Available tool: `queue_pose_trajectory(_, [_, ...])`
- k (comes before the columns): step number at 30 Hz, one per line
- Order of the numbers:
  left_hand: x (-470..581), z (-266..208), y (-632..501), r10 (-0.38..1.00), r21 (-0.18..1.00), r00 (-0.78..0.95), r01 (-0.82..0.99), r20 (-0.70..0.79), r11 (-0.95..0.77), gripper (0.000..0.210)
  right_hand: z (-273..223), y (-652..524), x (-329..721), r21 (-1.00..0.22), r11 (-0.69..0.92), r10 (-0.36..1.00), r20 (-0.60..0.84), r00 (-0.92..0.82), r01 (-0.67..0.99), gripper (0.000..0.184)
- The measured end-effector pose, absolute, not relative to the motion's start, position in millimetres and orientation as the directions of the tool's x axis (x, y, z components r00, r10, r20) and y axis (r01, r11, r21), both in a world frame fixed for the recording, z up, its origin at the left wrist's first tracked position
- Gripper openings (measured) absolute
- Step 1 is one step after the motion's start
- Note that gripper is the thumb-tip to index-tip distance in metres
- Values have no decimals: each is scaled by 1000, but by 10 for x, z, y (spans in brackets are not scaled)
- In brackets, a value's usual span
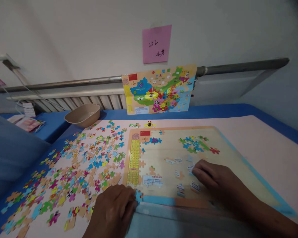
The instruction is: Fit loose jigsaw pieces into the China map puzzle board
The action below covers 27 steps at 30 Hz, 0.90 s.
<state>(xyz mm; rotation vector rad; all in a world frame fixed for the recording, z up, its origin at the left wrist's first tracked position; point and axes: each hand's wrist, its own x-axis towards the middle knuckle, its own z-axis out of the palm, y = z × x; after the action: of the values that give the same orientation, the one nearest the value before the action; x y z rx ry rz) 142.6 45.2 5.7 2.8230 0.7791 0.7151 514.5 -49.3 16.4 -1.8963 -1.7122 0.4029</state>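
The left hand [113, 211] is pressing its fingertips against a blue puzzle piece [139, 196] at the bottom left corner of the puzzle board [238, 158], the piece lying just beyond the fingers and touching them, though whether they are pinching it or only pushing it is hard to tell. The right hand [213, 181] is resting palm down on the board with fingers loosely curled, holding nothing, its fingertips touching small pale pieces [191, 168] near the middle. Loose coloured pieces [76, 172] are lying scattered left of the board, beside a tan bowl [83, 114], and a finished map picture [159, 89] is leaning against the wall.
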Motion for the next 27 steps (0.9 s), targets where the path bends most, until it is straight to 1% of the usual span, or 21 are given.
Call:
queue_pose_trajectory(4, [1415,63,445,526,260,769,459,363,-850,13,179,-512,5142,-577,-32,979,144,141,816,38])
queue_pose_trajectory(6, [1417,67,440,528,266,768,458,364,-849,13,159,-523,5151,-571,-34,980,141,139,820,38])
queue_pose_trajectory(10, [1417,64,434,529,268,762,458,373,-848,14,11,-522,5213,-553,-9,979,164,119,833,41])
queue_pose_trajectory(14, [1417,60,433,521,258,775,454,357,-852,14,-99,-519,5266,-553,-19,976,170,135,833,45])
queue_pose_trajectory(17, [1444,70,435,510,250,773,445,377,-860,14,-30,-528,5238,-561,-19,976,169,137,828,44])
queue_pose_trajectory(22, [1512,119,439,487,240,746,423,455,-874,15,154,-519,5142,-553,-25,976,167,140,833,40])
queue_pose_trajectory(27, [1514,139,453,485,241,772,422,411,-874,17,178,-504,5135,-545,-25,975,170,140,838,38])
